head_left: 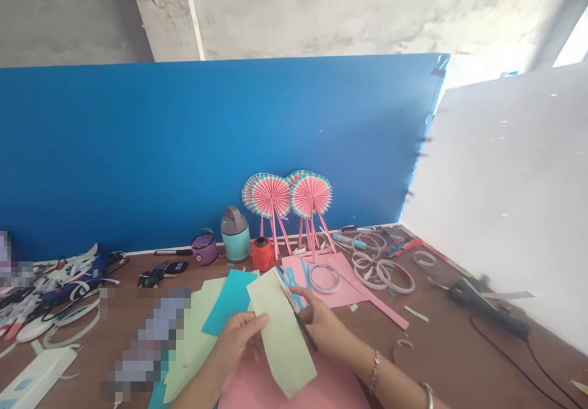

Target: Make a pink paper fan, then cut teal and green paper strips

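Observation:
My left hand [236, 345] pinches the left edge of a pale green paper strip [282, 335], thumb on top, and holds it above the table. My right hand [321, 326] sits behind the strip's right edge and grips a dark thin tool [305, 330], perhaps a pen or scissors; I cannot make out which. Under the strip lie a pink sheet [294, 390], a turquoise sheet [229, 302] and more pale green sheets [193, 341].
Pink pleated paper fans [291, 198] lean on the blue board [184, 152]. Near them stand a teal jar [235, 234], a purple pot [204, 248] and a red thread spool [262, 253]. Tape rolls [381, 271] lie right. A glue gun and cable [487, 311] rest by the white board.

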{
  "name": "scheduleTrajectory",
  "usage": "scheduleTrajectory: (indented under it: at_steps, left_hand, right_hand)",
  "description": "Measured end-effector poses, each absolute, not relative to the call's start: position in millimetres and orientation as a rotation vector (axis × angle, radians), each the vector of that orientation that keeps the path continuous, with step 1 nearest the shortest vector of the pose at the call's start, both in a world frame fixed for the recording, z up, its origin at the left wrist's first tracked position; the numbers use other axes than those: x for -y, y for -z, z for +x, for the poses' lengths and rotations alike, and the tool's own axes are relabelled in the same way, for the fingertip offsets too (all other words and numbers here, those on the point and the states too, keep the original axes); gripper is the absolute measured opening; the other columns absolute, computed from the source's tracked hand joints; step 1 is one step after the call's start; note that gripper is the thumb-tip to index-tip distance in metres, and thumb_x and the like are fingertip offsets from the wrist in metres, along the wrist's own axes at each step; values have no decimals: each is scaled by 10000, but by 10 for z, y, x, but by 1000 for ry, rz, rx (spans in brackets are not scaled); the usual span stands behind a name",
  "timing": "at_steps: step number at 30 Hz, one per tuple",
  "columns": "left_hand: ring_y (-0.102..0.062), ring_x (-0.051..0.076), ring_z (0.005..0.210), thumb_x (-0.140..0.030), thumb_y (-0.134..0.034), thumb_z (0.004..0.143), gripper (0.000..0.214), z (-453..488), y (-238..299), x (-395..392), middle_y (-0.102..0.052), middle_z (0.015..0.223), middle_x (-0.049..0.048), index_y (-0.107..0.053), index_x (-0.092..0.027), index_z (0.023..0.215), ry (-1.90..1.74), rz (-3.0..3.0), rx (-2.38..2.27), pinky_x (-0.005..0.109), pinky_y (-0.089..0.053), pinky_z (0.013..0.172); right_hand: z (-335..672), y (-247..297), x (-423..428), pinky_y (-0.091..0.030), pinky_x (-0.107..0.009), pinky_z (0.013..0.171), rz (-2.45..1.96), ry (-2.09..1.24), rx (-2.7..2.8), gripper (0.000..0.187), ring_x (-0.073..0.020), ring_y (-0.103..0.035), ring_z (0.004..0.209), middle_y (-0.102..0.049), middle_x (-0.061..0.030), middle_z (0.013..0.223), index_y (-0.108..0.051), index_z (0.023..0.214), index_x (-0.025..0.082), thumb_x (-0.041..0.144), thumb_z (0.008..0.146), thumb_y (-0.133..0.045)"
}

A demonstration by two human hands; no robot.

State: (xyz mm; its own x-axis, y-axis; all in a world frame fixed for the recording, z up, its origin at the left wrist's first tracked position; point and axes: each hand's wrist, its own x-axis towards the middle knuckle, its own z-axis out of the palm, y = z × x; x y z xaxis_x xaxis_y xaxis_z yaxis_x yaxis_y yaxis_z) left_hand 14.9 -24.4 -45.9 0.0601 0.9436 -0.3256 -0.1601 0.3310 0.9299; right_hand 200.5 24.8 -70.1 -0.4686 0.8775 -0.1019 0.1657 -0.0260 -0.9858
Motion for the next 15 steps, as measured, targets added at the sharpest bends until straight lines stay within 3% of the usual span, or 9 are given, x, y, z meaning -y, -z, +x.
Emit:
scheduleTrajectory:
  at_steps: [15]
  left_hand:
    - [-549, 108, 433, -463, -690, 665, 357, 190, 455, 271, -651, 487, 35, -605, -144, 532, -952, 938, -1186, 191, -354, 419]
  right_hand:
    - [1997, 723, -259, -243, -162, 349, -1046, -1600, 1549, 737, -55, -329, 344, -396, 132, 435, -331, 1286, 177, 147, 598, -592]
